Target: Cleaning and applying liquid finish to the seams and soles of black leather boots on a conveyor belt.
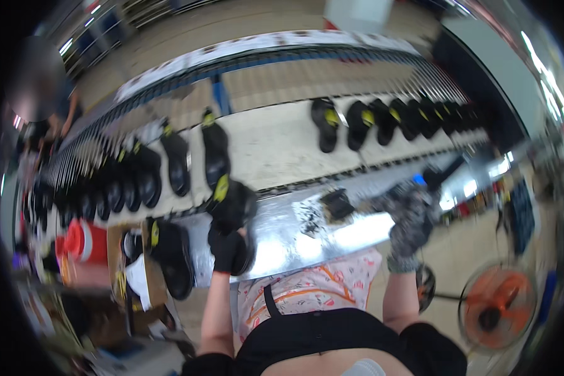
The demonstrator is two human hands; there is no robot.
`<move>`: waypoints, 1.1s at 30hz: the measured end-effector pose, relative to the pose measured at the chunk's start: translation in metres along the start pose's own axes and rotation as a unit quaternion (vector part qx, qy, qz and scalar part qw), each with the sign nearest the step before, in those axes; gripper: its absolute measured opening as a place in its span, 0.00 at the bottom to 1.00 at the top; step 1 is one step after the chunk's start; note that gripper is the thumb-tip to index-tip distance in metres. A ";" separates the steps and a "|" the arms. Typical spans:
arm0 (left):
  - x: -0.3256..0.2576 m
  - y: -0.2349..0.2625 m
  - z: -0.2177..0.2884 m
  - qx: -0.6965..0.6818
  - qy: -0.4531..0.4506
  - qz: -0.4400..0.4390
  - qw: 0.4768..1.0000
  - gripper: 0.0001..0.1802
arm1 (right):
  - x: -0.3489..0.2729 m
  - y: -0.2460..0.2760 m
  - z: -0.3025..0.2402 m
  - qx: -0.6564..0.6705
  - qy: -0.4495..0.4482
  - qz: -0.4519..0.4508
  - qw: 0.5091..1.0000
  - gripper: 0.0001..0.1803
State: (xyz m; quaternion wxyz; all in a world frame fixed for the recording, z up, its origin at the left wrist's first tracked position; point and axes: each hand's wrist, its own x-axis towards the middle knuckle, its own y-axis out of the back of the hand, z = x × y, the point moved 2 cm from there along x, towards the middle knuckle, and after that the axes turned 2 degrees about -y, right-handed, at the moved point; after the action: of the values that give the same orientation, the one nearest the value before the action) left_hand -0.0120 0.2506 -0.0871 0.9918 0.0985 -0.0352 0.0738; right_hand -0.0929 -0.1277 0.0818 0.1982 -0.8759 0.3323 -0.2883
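Note:
My left hand (225,249), in a black glove, is closed on a black shoe (237,203) with a yellow tag, held over the near edge of the shiny metal bench (276,241). My right hand (413,216) wears a mottled grey glove and hovers at the bench's right side. Its fingers are blurred, and whether it holds anything is unclear. Beside it, a dark elongated object with a blue spot (419,179) reaches to the upper right. Between my hands lies a small black block (337,205) next to a black-smeared white patch (308,216).
Beyond the bench, a pale conveyor belt (269,141) carries black shoes in rows left and right. Another black shoe (172,257) stands by a cardboard box (145,285) and red jug (84,240) at left. An orange fan (496,304) is at lower right. A person (62,106) stands far left.

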 end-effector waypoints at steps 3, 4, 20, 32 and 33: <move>-0.032 -0.001 0.024 -0.049 0.020 0.036 0.998 0.22 | 0.010 -0.027 -0.012 0.029 -0.071 -0.109 0.991 0.26; -0.040 0.002 0.015 0.017 -0.011 0.059 0.998 0.26 | 0.009 -0.034 -0.017 -0.011 -0.028 -0.137 0.990 0.25; -0.001 -0.007 0.109 0.299 -0.253 0.024 0.920 0.32 | 0.004 -0.040 -0.041 -0.019 -0.068 -0.087 0.994 0.29; 0.002 -0.015 0.109 0.424 -0.254 -0.060 0.867 0.30 | 0.013 -0.038 -0.047 -0.126 0.000 0.001 0.992 0.19; 0.003 -0.015 0.107 0.425 -0.210 -0.067 0.878 0.32 | 0.013 -0.038 -0.045 -0.114 -0.005 0.009 0.993 0.24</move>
State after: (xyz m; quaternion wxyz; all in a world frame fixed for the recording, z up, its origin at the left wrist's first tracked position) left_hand -0.0124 0.2151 0.0146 0.8264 0.5260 -0.2008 -0.0070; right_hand -0.0957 -0.1171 0.1414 0.1011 -0.8912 0.3698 -0.2424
